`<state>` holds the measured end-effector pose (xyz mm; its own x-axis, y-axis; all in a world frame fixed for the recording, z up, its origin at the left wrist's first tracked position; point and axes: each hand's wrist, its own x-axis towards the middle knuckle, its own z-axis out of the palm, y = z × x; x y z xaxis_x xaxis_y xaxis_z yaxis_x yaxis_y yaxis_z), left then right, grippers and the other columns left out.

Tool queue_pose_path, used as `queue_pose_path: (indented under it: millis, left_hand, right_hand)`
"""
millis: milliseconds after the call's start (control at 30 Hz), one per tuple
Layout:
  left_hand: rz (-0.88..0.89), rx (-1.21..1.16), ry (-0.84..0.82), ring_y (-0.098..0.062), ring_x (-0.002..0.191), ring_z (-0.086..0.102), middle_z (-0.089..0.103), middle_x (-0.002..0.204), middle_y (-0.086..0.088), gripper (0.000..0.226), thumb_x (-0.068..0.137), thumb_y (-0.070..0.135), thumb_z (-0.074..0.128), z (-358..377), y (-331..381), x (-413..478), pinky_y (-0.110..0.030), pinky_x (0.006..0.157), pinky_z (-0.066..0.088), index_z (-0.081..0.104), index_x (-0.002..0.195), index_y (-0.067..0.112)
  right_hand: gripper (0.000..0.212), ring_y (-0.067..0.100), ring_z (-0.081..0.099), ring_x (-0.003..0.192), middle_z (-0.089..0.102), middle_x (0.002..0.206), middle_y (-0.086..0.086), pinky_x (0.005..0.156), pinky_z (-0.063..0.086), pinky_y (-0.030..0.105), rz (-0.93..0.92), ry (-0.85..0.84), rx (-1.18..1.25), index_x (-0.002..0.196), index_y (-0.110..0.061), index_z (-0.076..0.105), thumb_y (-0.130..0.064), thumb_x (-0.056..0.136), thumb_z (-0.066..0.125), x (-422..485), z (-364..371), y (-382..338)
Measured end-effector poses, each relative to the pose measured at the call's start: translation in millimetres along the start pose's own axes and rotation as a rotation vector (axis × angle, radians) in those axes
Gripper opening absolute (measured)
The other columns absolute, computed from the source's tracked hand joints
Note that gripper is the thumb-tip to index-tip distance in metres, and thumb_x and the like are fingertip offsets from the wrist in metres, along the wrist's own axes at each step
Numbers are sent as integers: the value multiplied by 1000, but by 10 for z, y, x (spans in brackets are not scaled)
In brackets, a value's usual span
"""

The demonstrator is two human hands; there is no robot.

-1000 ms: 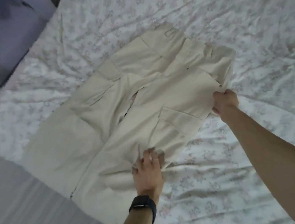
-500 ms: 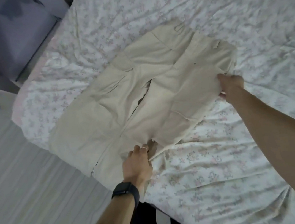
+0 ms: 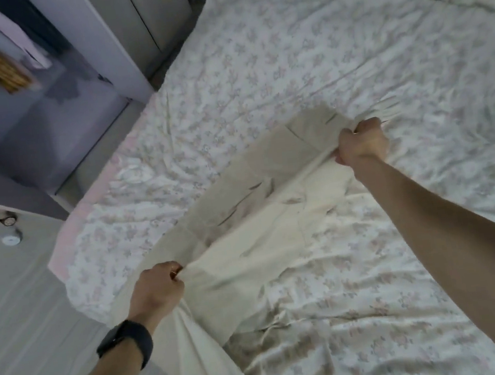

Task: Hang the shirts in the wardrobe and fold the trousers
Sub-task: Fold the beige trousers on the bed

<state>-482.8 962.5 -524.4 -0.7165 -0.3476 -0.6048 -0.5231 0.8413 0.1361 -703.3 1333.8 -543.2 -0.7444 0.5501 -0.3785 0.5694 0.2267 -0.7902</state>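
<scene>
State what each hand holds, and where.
Both grip the beige trousers: the right hand near the waist, the left hand bunching fabric farther down the leg.

Wide bed under a crumpled white floral-print sheet (image 3: 286,58) fills the view. Pale beige cloth trousers (image 3: 245,228) stretch diagonally across its near left corner, bunched and partly raised, lower end spilling over the edge.

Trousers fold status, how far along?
Done: trousers are on the bed. In hand: left hand and right hand each grip an edge and lift one side, a fold under way. Left: finish folding; shirts can't be judged here.
</scene>
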Motion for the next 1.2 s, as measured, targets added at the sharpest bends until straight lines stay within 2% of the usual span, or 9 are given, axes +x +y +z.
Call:
queue_pose_path:
  millis: [167, 367, 500, 567, 633, 700, 833, 1000, 1200]
  left_hand:
    - [-14, 41, -11, -25, 85, 62, 65, 103, -3, 44, 84, 7, 48, -240, -219, 888, -31, 67, 51, 65, 115, 32]
    - [67, 101, -124, -24, 96, 64, 65, 111, 1, 52, 84, 13, 52, -156, -324, 1459, -30, 68, 52, 61, 130, 36]
    - [102, 53, -223, -19, 115, 60, 61, 129, 10, 59, 84, 16, 51, -180, -463, 1656, -30, 81, 53, 53, 135, 46]
    - [157, 67, -261, -16, 116, 59, 60, 128, 16, 62, 83, 14, 50, -201, -436, 1618, -31, 83, 53, 48, 135, 48]
    - [198, 94, -233, -16, 119, 58, 56, 134, 17, 61, 86, 19, 49, -212, -422, 1554, -33, 89, 53, 43, 140, 47]
    - [222, 124, -184, -17, 126, 53, 50, 144, 14, 56, 94, 36, 48, -208, -404, 1517, -34, 94, 51, 39, 149, 39]
    - [247, 113, -96, -19, 128, 48, 55, 138, 8, 57, 91, 58, 45, -148, -340, 1513, -37, 103, 41, 49, 142, 32]
    - [296, -108, -122, -17, 103, 64, 67, 110, 12, 44, 83, 58, 54, -255, 145, 1744, -38, 89, 54, 59, 120, 35]
    - [296, -205, -278, -10, 84, 65, 67, 94, 14, 42, 79, 34, 67, -330, 710, 2054, -31, 74, 55, 57, 119, 34]
  right_hand:
    - [22, 31, 73, 61, 66, 66, 7, 73, 61, 49, -92, -30, -101, 110, -13, 46, -17, 88, 48, 207, 809, -167]
    - [36, 39, 71, 87, 58, 80, 2, 79, 60, 51, -79, 8, -198, 111, -14, 50, -28, 78, 51, 579, 1603, -302]
    - [49, 33, 58, 122, 65, 126, 11, 100, 47, 37, -87, -221, -469, 134, -17, 53, -42, 92, 54, 617, 2073, -195]
    - [65, 34, 56, 126, 61, 132, 15, 103, 43, 39, -85, -345, -523, 135, -12, 56, -55, 87, 45, 520, 2164, 8]
    - [78, 34, 49, 135, 53, 144, 17, 114, 35, 41, -108, -316, -517, 140, -10, 52, -62, 83, 36, 308, 2219, 230]
    - [65, 31, 38, 144, 39, 158, 14, 117, 27, 38, -235, -225, -558, 150, -10, 43, -49, 98, 42, -46, 2254, 449]
    - [57, 37, 50, 134, 54, 143, 22, 111, 40, 49, -566, -44, -485, 133, -2, 58, -43, 95, 51, -807, 2329, 846]
    - [66, 32, 45, 139, 50, 149, 14, 113, 38, 52, -523, -198, -552, 139, -6, 54, -52, 92, 43, -1043, 2330, 1028]
    - [38, 35, 58, 115, 63, 121, 7, 96, 50, 45, -387, -160, -492, 117, -19, 63, -48, 95, 54, -741, 2127, 513]
